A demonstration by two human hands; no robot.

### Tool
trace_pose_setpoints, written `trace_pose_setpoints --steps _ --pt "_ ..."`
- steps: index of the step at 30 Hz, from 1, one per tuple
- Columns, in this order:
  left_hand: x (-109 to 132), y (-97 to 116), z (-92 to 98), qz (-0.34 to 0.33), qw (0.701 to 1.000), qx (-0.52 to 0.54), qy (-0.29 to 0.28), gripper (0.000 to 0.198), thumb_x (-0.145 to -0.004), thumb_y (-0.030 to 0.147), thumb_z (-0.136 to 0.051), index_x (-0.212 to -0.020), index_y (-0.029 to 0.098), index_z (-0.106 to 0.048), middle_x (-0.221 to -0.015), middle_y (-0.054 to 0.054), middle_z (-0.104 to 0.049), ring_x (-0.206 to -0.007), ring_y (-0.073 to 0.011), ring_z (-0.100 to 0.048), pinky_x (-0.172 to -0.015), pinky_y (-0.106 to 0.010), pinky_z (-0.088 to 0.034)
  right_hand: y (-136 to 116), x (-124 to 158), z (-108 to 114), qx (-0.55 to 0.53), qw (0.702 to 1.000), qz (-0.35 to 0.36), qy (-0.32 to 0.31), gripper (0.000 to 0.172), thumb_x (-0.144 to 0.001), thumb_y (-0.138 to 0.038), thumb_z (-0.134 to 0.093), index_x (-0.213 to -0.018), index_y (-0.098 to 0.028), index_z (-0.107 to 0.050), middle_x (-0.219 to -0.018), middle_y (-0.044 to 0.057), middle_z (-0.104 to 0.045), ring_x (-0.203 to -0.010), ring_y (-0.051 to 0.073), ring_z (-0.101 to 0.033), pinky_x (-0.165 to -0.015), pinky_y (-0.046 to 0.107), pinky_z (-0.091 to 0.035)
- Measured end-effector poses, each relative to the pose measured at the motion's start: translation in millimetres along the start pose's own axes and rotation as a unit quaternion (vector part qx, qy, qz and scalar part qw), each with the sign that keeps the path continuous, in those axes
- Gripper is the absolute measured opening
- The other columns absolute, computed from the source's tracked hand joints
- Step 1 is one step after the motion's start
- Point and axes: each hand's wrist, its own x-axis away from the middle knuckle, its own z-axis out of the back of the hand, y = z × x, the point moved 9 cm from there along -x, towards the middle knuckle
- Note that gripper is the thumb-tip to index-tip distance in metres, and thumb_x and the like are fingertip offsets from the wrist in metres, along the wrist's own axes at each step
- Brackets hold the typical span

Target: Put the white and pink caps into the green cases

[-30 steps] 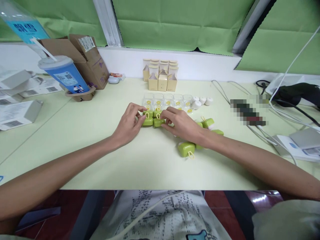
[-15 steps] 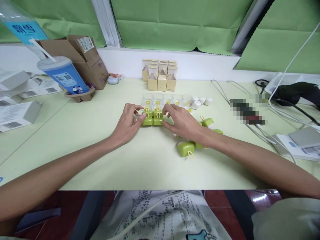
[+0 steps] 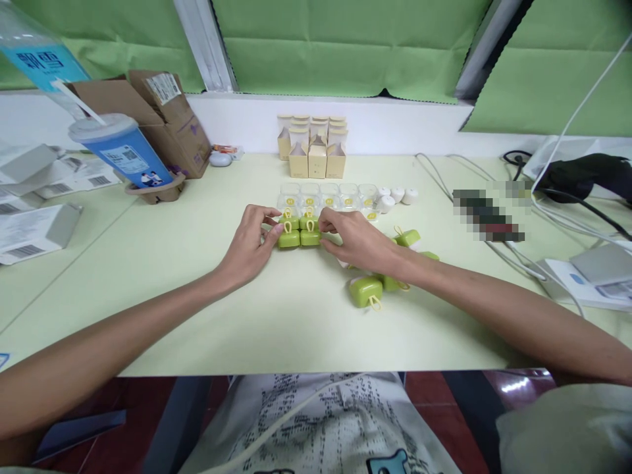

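Note:
Several glossy green caps with yellow loops stand in a tight block of rows; one front cap (image 3: 310, 237) shows clearly. At the block's left side is my left hand (image 3: 248, 245), thumb and fingertips against the caps, fingers apart. My right hand (image 3: 359, 241) is at the block's right side, fingers curled and thumb apart from them, with no cap seen in its grasp. Behind the block stand clear containers (image 3: 329, 195) with yellow face prints in a row. More loose green caps (image 3: 366, 291) lie tipped near my right wrist, partly hidden under the forearm.
White round pieces (image 3: 397, 195) sit right of the clear containers. Small open cardboard boxes (image 3: 316, 161) stand against the wall. To the left are a blue paper cup (image 3: 133, 155), a brown carton (image 3: 187, 141) and white boxes (image 3: 42, 230). Cables (image 3: 523, 263) run along the right.
The whole view has shifted slightly. Both hands stay at the sides of the cap block, with hardly any movement of the fingers.

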Motion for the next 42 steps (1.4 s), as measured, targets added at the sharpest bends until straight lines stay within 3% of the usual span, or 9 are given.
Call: trace_pose_setpoints --steps 6,9,14,21,26,29,33,37,42 --pt "0 -2 0.9 -0.005 1.000 0.001 0.006 0.030 -0.113 0.045 -0.054 -0.132 0.024 -0.063 -0.132 -0.011 -0.061 -0.124 -0.0245 -0.067 -0.102 -0.042 -0.064 -3 1 45 0.046 0.998 -0.002 0.033 0.006 -0.098 -0.014 -0.066 -0.100 -0.019 -0.068 -0.100 0.010 -0.080 -0.095 0.026 -0.073 -0.083 0.036 -0.049" --pt "0 -4 2.3 0.001 1.000 0.002 0.015 0.033 -0.112 0.048 -0.056 -0.132 0.024 -0.063 -0.133 -0.011 -0.061 -0.125 -0.0248 -0.066 -0.105 -0.043 -0.064 3 5 60 0.095 0.995 -0.029 -0.031 0.004 -0.096 -0.023 -0.077 -0.099 -0.020 -0.076 -0.098 0.008 -0.081 -0.090 0.026 -0.071 -0.078 0.037 -0.046" --pt "3 11 7.6 -0.046 0.998 -0.016 0.046 0.027 -0.110 0.040 -0.056 -0.131 0.025 -0.064 -0.132 -0.010 -0.062 -0.129 -0.0258 -0.063 -0.105 -0.044 -0.063 15 17 41 0.095 0.976 -0.022 -0.194 0.051 -0.075 -0.040 -0.102 -0.122 -0.028 -0.085 -0.096 0.007 -0.080 -0.088 0.028 -0.071 -0.069 0.036 -0.047" --pt "9 29 8.7 -0.099 0.993 -0.033 0.054 0.023 -0.110 0.036 -0.057 -0.130 0.027 -0.064 -0.130 -0.011 -0.064 -0.129 -0.0268 -0.062 -0.104 -0.046 -0.062 61 24 82 0.217 0.962 -0.046 -0.159 0.034 -0.077 -0.035 -0.095 -0.109 -0.029 -0.088 -0.104 0.011 -0.081 -0.082 0.027 -0.071 -0.069 0.040 -0.050" --pt "8 26 7.2 -0.087 0.994 -0.035 0.048 0.023 -0.110 0.037 -0.056 -0.128 0.026 -0.064 -0.130 -0.011 -0.065 -0.127 -0.0274 -0.063 -0.104 -0.048 -0.062 72 28 61 0.141 0.959 -0.025 -0.246 0.043 -0.066 -0.036 -0.101 -0.107 -0.031 -0.088 -0.100 0.006 -0.083 -0.080 0.027 -0.075 -0.065 0.039 -0.052" --pt "7 27 6.3 -0.093 0.994 -0.040 0.043 0.022 -0.109 0.037 -0.055 -0.127 0.026 -0.064 -0.128 -0.011 -0.066 -0.127 -0.0274 -0.063 -0.103 -0.047 -0.062 71 24 49 0.117 0.958 -0.054 -0.255 0.052 -0.057 -0.017 -0.100 -0.105 -0.032 -0.087 -0.094 0.003 -0.081 -0.078 0.027 -0.074 -0.065 0.039 -0.052" --pt "8 32 10.9 -0.110 0.992 -0.033 0.057 0.020 -0.110 0.037 -0.055 -0.125 0.026 -0.064 -0.126 -0.010 -0.068 -0.124 -0.0269 -0.064 -0.102 -0.047 -0.063 58 21 65 0.118 0.960 -0.052 -0.250 0.050 -0.067 -0.010 -0.094 -0.111 -0.032 -0.086 -0.098 0.002 -0.081 -0.083 0.025 -0.074 -0.073 0.040 -0.055" --pt "19 51 17.7 -0.156 0.983 -0.032 0.096 0.024 -0.110 0.043 -0.058 -0.129 0.029 -0.061 -0.125 -0.011 -0.068 -0.121 -0.0283 -0.067 -0.102 -0.052 -0.065 21 12 95 -0.001 0.989 -0.006 -0.145 0.046 -0.089 -0.029 -0.086 -0.134 -0.029 -0.076 -0.116 0.005 -0.081 -0.097 0.025 -0.077 -0.083 0.040 -0.060" --pt "34 66 7.6 -0.160 0.986 0.018 0.046 0.058 -0.105 0.065 -0.067 -0.152 0.035 -0.052 -0.143 -0.014 -0.062 -0.126 -0.0315 -0.069 -0.106 -0.058 -0.069 -26 6 49 -0.280 0.953 0.030 -0.110 0.052 -0.101 -0.035 -0.077 -0.149 -0.024 -0.062 -0.122 0.010 -0.080 -0.098 0.023 -0.079 -0.082 0.041 -0.067"
